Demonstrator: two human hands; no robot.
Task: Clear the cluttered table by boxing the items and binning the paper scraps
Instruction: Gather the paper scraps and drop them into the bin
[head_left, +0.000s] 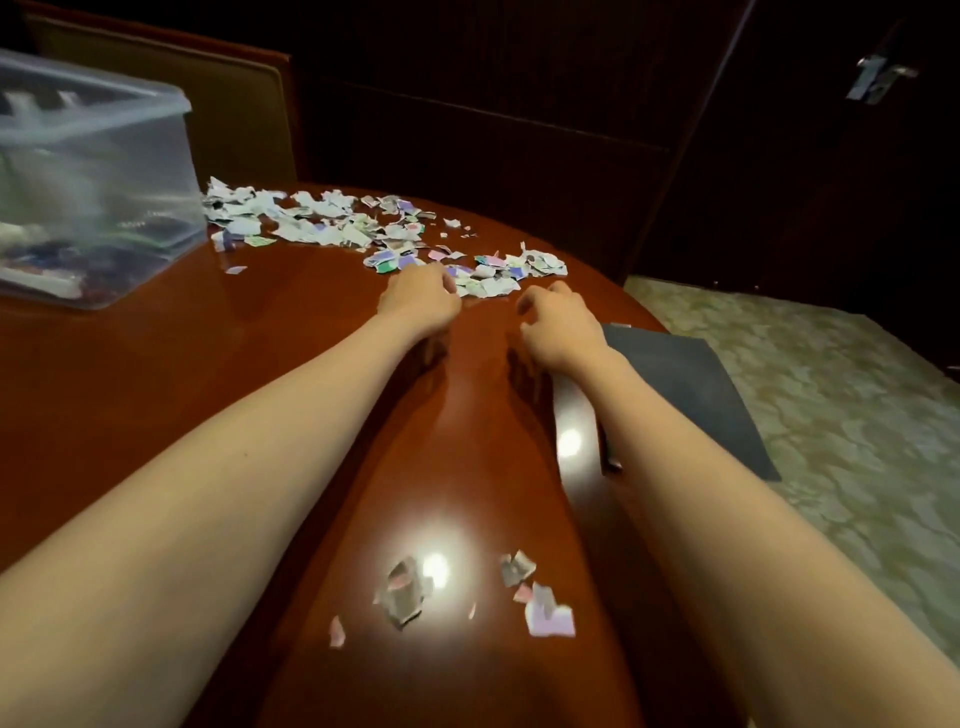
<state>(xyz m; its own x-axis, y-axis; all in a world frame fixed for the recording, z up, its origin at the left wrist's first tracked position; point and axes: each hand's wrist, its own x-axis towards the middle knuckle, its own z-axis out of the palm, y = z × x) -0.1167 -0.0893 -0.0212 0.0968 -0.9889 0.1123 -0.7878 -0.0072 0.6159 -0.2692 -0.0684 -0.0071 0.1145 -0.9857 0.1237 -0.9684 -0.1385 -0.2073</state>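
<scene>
Torn paper scraps (332, 223) lie in a long band across the far side of the glossy brown table (208, 389). My left hand (421, 301) reaches to the near edge of that band, its curled fingers touching the scraps. My right hand (558, 325) hovers just right of it with fingers loosely curled and nothing in them. A few more scraps (545, 608) lie close to me between my forearms. A clear plastic box (88, 182) with items inside stands at the far left.
A dark bin or flat dark object (691, 384) sits beside the table's right edge, under my right forearm. A chair back (234, 119) stands behind the box. Patterned carpet (831, 415) covers the floor to the right.
</scene>
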